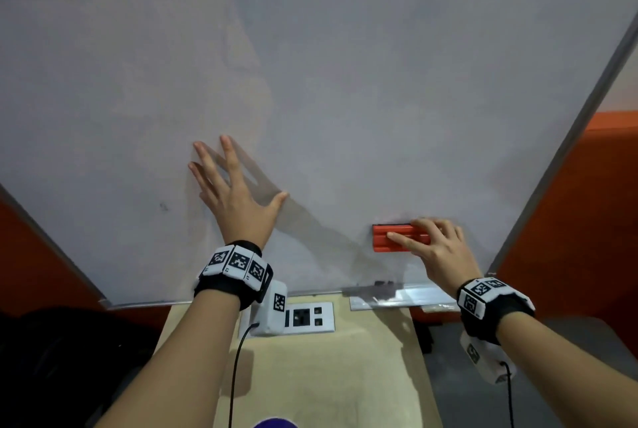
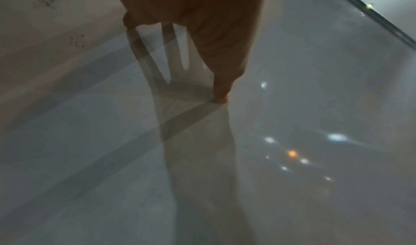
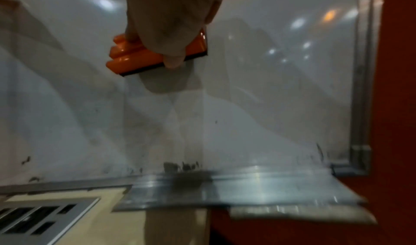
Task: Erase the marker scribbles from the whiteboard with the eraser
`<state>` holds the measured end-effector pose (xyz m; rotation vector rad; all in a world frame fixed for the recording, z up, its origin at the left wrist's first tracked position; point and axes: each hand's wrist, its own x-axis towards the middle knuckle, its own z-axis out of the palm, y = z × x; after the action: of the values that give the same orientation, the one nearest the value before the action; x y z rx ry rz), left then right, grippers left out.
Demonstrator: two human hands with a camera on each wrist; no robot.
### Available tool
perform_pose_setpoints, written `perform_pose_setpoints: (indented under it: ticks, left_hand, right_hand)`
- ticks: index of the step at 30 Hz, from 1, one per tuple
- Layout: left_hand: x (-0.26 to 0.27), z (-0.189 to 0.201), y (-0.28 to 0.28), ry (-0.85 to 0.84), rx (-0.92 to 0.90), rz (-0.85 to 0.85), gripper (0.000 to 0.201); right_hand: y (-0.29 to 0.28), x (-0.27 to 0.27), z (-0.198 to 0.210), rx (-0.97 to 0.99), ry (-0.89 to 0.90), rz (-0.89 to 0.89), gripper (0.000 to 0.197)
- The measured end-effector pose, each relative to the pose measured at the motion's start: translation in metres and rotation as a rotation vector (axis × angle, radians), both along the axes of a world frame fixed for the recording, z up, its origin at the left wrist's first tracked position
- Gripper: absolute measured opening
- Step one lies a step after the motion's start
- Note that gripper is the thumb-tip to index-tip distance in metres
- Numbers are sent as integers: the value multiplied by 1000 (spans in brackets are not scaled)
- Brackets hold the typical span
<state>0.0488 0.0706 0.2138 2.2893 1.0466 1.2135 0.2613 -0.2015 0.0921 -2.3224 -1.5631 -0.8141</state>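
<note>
Ridged orange eraser (image 3: 155,53) | right hand (image 1: 438,248) gripping | glossy whiteboard (image 1: 345,99)

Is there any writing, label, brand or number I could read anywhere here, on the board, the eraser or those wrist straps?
No readable words or numbers anywhere.
Whiteboard: only faint smudges and dark marker residue near the bottom edge; no letters.
Eraser: plain orange, no visible brand.
Wrist bands: black-and-white square code patterns, not text.
White box under the left wrist: another such code.
Socket panel: no legible marking.
</note>
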Motion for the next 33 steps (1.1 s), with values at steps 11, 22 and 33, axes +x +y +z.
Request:
perform_pose_setpoints:
  ticks: [11,22,33]
  left_hand:
    - [18,-132,-94,328,-102,-368,33]
    - [51,-210,-125,674,-464,-682,28]
    - [44,-231,-126,668,-609,-661,57]
  right_hand:
    - [-29,-25,-80,-287,427,-2,75]
    - [-11,-39,-126,-277,708,-115,50]
    - [-2,-49,-136,-83,720,-209,50]
